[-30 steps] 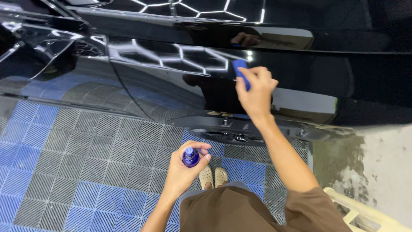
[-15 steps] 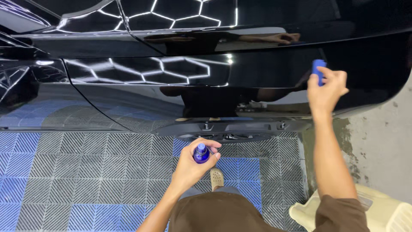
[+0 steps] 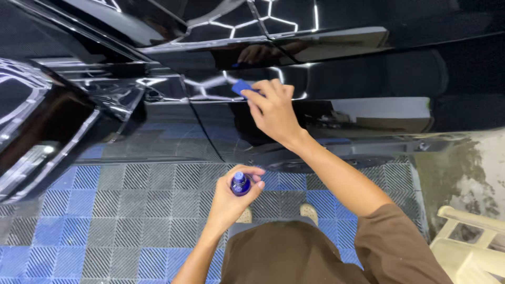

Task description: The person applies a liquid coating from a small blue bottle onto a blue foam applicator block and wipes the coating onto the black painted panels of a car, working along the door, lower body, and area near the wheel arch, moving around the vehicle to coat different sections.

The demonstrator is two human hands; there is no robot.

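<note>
right hand (image 3: pixel 273 113) is now pressing a small blue pad (image 3: pixel 241 87) against the glossy black car panel (image 3: pixel 368 100), just right of the seam between two panels (image 3: pixel 202 123). half a second ago the same hand was holding the pad far out to the right of the body panel; it has since swung back left, so the pad is travelling across the paint in broad sideways passes rather than staying on one patch. judgement: the wiping of this lower panel is mid-course, with the hand returning over ground already covered.

grip, right: fingers closed on the pad, pinching it from above, pad flat to the paint. grip, left: left hand (image 3: pixel 231 197) is wrapped around a small blue bottle (image 3: pixel 240 184), held upright, well below the panel and apart from it; its position near the waist is matching the earlier frames.

count:
- hands: two, both the person's own
- blue pad: one
- blue bottle: one
- shoes: two tips (image 3: pixel 309 211) showing on the floor tiles (image 3: pixel 105 221), which are grey and blue grid squares
- pale plastic chair (image 3: pixel 468 247): one, at lower right, only partly in view

hexagon light reflections (image 3: pixel 273 21) are showing in the upper paint.
</note>
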